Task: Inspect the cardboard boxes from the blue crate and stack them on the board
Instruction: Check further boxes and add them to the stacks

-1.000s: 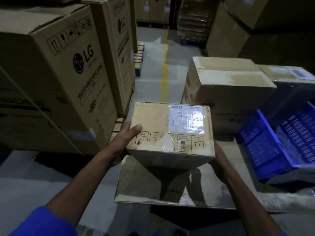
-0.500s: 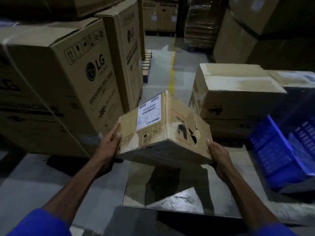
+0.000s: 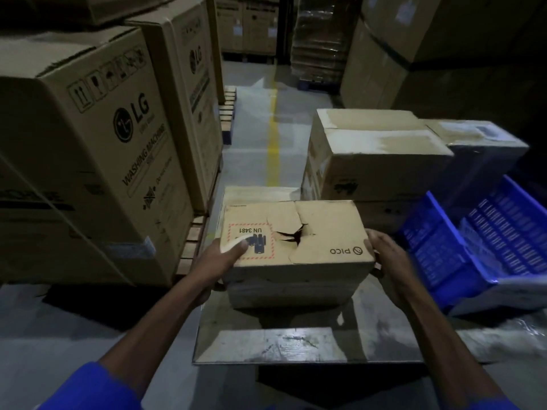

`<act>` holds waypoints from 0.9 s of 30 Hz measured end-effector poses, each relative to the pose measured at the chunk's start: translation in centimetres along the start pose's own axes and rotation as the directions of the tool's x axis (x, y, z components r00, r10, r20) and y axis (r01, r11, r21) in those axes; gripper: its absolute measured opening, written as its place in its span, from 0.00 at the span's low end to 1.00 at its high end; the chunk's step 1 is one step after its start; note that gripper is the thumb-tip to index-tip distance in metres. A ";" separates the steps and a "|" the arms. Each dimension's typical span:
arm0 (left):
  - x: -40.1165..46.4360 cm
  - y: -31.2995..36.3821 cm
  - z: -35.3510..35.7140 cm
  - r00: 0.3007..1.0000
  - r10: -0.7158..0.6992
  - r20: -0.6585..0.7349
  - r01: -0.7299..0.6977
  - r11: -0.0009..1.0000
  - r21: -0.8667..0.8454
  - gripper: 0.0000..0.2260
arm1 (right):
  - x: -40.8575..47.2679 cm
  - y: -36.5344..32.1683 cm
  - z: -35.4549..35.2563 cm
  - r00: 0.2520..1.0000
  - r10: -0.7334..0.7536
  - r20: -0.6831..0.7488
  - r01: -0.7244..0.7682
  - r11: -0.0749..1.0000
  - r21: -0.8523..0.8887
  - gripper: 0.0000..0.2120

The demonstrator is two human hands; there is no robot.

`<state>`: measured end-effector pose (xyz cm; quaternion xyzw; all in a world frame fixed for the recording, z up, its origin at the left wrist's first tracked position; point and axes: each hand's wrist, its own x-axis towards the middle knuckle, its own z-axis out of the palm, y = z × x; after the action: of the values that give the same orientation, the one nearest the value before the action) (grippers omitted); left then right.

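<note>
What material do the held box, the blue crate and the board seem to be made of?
Held box: matte brown cardboard, torn open at a jagged hole. Blue crate: probably moulded plastic, with ribbed, slotted walls. Board: unclear; its glossy, reflective face suggests laminated wood or metal.

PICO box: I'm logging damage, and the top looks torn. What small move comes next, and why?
Probably lower the PICO box onto the board. Both hands, left hand and right hand, hold it just above, torn face already seen.

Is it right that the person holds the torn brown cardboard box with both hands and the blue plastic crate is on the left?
Not quite. Both hands, left hand and right hand, hold the torn brown cardboard box, but the head view shows the blue plastic crate on the right.
</note>
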<state>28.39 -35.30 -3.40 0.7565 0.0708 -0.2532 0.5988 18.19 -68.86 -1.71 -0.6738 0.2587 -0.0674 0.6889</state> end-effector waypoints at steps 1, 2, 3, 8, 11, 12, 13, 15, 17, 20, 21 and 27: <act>0.1 -0.2 0.0 1.000 0.004 -0.027 -0.004 1.000 -0.012 0.17 | -0.1 -0.1 -0.1 1.000 -0.003 -0.001 0.003 1.000 0.005 0.15; 0.0 -0.2 -0.2 0.999 -0.006 -0.044 0.005 1.000 -0.030 0.19 | -0.2 -0.3 0.1 1.000 0.000 -0.012 0.000 1.000 0.023 0.15; 0.0 -0.3 -0.4 0.998 -0.013 -0.053 0.011 0.999 -0.044 0.20 | -0.2 -0.3 0.2 0.999 0.012 -0.034 -0.011 0.999 0.037 0.16; -0.4 -1.0 -2.3 0.994 -0.035 -0.102 0.019 0.989 -0.149 0.22 | 0.6 3.0 1.6 0.973 0.229 -0.033 -0.231 0.972 -0.042 0.15; -0.6 -1.8 -3.6 0.991 -0.012 -0.132 -0.018 0.973 -0.228 0.22 | -0.4 4.7 2.7 0.913 0.404 0.050 -0.405 0.914 -0.001 0.20; -0.9 -1.8 -4.1 0.987 0.019 -0.160 -0.055 0.973 -0.224 0.18 | -0.7 4.8 3.0 0.908 0.412 0.073 -0.415 0.909 0.029 0.20; -1.2 -1.8 -4.5 0.981 0.060 -0.184 -0.098 0.973 -0.209 0.14 | -1.0 4.8 3.2 0.914 0.395 0.088 -0.401 0.915 0.053 0.20; -1.6 -1.9 -5.1 0.955 0.144 -0.258 -0.166 0.984 -0.064 0.14 | -1.2 4.2 3.4 0.938 0.337 0.084 -0.344 0.934 0.094 0.27; -1.9 -2.2 -5.2 0.929 0.225 -0.294 -0.189 0.971 0.146 0.18 | -1.3 3.2 3.4 0.958 0.278 0.068 -0.285 0.947 0.145 0.42; -2.0 -2.4 -3.9 0.960 0.203 -0.196 -0.152 0.957 0.247 0.28 | -1.5 0.9 2.7 0.980 0.180 0.090 -0.194 0.961 0.195 0.41; -2.0 -2.3 -3.2 0.972 0.169 -0.162 -0.127 0.962 0.242 0.34 | -1.5 0.1 2.5 0.983 0.153 0.105 -0.173 0.962 0.212 0.38; -2.6 0.6 1.0 0.999 0.021 0.030 -0.014 0.981 -0.195 0.37 | -1.9 -3.5 2.2 0.982 -0.007 0.189 -0.006 0.997 0.071 0.37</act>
<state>26.08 -35.90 -1.82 0.6908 0.0790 -0.2518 0.6731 18.42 -66.33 2.12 -0.6523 0.1894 -0.0125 0.7338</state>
